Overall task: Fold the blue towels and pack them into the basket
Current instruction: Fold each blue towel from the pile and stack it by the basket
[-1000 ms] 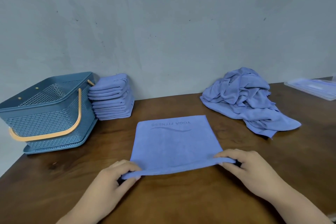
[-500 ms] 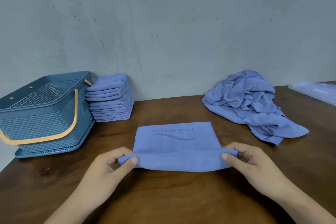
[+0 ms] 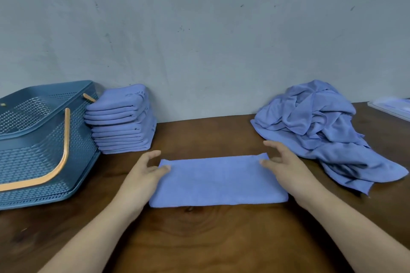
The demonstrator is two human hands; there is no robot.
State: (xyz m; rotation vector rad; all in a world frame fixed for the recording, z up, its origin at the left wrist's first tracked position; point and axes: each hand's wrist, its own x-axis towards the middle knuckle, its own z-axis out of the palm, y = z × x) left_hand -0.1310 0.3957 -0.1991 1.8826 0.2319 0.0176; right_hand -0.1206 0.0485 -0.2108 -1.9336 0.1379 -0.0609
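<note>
Low in the middle of the frame, on the table point(image 3: 210, 239), one blue towel point(image 3: 219, 180) lies flat as a long doubled strip. The left hand point(image 3: 142, 177) sits at its left end and the right hand point(image 3: 288, 168) at its right end. The fingers point(image 3: 155, 153) of both are spread and loose, thumbs just touching the far corners, nothing pinched.

The score so far: a neat stack of folded towels point(image 3: 124, 122) stands at centre left against the wall, touching the side of the basket point(image 3: 33, 162) at the left edge of the frame. What shows of the basket's inside holds no towel, though part of it is cut off. On the right a crumpled heap of towels point(image 3: 321, 128) waits unfolded. So I'd call the folding well under way and the packing not begun. This towel looks to need at least one more fold to match the stack.

And the change: half a second back both hands were pinching the near edge and carrying it over, with printed lettering showing on the far half. Now that edge is down on the far one, the lettering is covered and the pinch has let go
</note>
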